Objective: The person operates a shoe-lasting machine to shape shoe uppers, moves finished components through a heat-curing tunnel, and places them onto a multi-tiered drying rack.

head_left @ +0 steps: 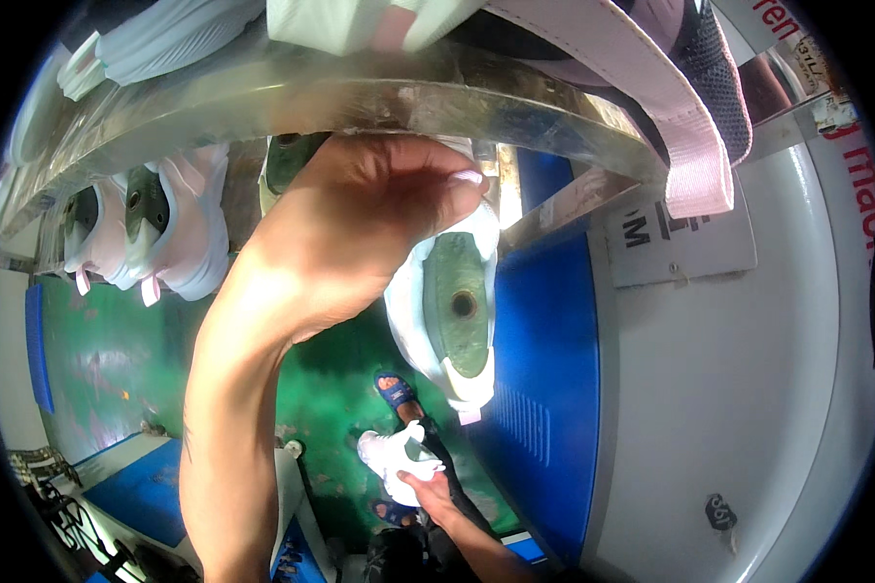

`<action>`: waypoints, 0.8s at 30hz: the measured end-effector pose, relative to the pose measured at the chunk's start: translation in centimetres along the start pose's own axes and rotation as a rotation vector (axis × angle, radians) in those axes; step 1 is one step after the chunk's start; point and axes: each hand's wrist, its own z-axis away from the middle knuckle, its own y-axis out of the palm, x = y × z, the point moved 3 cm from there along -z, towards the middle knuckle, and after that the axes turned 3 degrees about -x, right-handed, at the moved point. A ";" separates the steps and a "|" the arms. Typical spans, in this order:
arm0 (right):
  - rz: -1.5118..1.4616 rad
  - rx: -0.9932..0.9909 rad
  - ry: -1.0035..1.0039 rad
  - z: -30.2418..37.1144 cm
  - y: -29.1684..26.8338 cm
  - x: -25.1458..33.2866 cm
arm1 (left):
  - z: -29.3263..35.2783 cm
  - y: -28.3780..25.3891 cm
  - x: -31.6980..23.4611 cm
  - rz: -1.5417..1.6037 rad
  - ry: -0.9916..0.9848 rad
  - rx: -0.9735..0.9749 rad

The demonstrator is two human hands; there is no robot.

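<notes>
My left hand [379, 209] reaches up under the metal shelf edge, its thumb bent over the front part of a pale sneaker [488, 360]. The other fingers are mostly hidden. This sneaker has a light blue collar, a green insole with a dark round mark and a pink heel tab; it sticks out from the rack, heel toward me. Low down, my right hand [430, 491] is closed around a white sneaker [391, 455], near my legs and the blue sandals [395, 389].
More pink and pale blue sneakers [196, 219] stand at the rack's left. Above, the metal shelf [379, 102] carries other shoes, and a pink strap [695, 155] hangs over its edge. A blue panel [544, 389] and grey machine casing [719, 389] stand right, over green floor [107, 360].
</notes>
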 end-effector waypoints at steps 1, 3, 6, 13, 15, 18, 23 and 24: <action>-0.023 0.011 -0.004 -0.1 0.1 -0.2 | 0.1 0.1 0.0 -0.003 0.000 -0.001; -0.047 0.022 -0.008 0.0 0.1 -0.2 | 0.3 0.4 -0.1 -0.025 0.033 0.014; -0.001 0.020 -0.026 0.4 0.0 0.5 | 0.4 0.5 0.2 -0.023 0.050 -0.019; 0.059 -0.018 -0.002 0.3 0.2 0.7 | -1.0 0.6 2.7 -0.001 0.287 -0.354; 0.007 0.024 -0.032 0.5 -0.2 0.9 | -3.0 1.8 0.0 -0.284 0.473 -0.421; 0.035 -0.043 -0.041 1.4 0.4 2.1 | -6.4 2.0 0.7 -0.462 0.526 -0.486; 0.090 -0.020 -0.002 1.0 0.4 0.5 | -7.0 1.5 1.5 -0.582 0.489 -0.562; 0.105 -0.035 -0.036 1.3 0.4 1.0 | -6.6 1.2 1.3 -0.589 0.478 -0.575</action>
